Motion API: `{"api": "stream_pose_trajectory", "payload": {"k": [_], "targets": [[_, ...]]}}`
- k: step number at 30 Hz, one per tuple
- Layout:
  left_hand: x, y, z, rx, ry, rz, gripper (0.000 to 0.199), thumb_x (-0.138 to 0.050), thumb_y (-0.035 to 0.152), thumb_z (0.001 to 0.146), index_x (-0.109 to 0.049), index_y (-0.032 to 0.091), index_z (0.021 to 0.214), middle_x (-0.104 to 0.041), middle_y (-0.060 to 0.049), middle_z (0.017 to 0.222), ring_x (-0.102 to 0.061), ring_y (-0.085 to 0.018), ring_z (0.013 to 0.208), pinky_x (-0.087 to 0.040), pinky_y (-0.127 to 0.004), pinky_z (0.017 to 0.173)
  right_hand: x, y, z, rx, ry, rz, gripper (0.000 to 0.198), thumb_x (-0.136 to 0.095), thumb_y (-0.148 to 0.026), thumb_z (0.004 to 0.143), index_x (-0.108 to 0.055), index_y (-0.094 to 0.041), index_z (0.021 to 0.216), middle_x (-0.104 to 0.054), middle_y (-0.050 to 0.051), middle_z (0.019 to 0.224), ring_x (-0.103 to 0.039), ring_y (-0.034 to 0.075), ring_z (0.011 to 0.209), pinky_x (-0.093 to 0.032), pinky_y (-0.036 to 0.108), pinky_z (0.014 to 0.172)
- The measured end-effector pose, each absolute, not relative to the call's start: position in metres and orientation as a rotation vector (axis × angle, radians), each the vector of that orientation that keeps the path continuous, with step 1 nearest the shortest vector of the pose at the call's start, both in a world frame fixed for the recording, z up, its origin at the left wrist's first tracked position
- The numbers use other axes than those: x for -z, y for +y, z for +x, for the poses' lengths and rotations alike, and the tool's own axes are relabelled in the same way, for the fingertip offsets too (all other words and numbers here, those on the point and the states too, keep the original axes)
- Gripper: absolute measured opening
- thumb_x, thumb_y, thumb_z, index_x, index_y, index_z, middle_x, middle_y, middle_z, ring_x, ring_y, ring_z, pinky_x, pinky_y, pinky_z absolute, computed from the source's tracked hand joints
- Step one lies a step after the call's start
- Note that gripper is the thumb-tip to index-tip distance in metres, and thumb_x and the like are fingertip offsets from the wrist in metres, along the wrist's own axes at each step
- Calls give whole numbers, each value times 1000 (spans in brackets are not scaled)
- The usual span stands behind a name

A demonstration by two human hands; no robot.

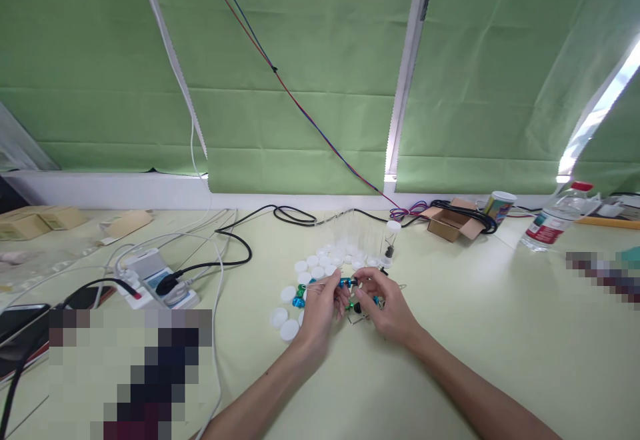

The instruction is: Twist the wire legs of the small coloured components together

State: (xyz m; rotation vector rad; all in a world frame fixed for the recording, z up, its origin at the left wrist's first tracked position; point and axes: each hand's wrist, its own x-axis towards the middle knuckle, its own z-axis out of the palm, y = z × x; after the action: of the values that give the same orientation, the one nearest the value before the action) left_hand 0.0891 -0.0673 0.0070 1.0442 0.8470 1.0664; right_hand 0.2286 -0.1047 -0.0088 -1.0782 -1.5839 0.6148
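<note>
Between my two hands is a small shiny blue cylindrical part (pixel 346 283) with a dark end and what looks like a thin metal rod. My left hand (pixel 319 310) pinches it from the left, with the rod sticking out past the fingers. At its dark end, the fingertips of my right hand (pixel 389 307) are closed on it. Small green and blue metallic parts (pixel 299 302) lie just left of my left hand. More small black, green and blue pieces sit under my right hand, partly hidden. White round caps (pixel 289 295) are spread around my left hand.
Clear tubes (pixel 353 237) stand behind the caps, and one white-capped tube (pixel 391 243) holds a dark part. A cardboard box (pixel 447 222), a canister (pixel 499 207) and a water bottle (pixel 553 220) are back right. A power strip (pixel 163 287) with cables lies left.
</note>
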Motion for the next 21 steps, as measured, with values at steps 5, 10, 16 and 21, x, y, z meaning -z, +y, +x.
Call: {"api": "stream_pose_trajectory", "payload": {"k": [5,10,16,21], "targets": [[-8,-68,89,-1066,854,1027,44,-66,51,75,-55,16,52,-51,0,50,-42,-9,41,-31,-22,41,10,-104,229,-635,-1577,-1071,19,-53,-34,92,-53,-20,105,-59,3,88,-58,13,61,-50,26,59],[-6,-67,89,-1066,849,1040,43,-66,50,76,-55,16,52,-51,0,50,-41,-9,41,-29,-22,40,11,-104,229,-668,-1567,-1069,19,-53,-33,92,-53,-20,106,-58,2,85,-58,13,60,-49,27,59],[-4,-67,89,-1065,850,1031,43,-66,50,77,-55,15,53,-51,0,50,-42,-8,41,-29,-22,40,9,-104,229,-675,-1558,-1061,19,-54,-32,92,-54,-19,106,-57,2,83,-57,13,63,-48,27,60],[-5,-67,89,-1066,859,1022,43,-66,50,76,-55,15,52,-51,0,49,-42,-8,41,-30,-21,40,10,-103,230,-705,-1557,-1050,20,-54,-32,92,-53,-19,107,-55,1,81,-56,13,62,-47,26,59]]}}
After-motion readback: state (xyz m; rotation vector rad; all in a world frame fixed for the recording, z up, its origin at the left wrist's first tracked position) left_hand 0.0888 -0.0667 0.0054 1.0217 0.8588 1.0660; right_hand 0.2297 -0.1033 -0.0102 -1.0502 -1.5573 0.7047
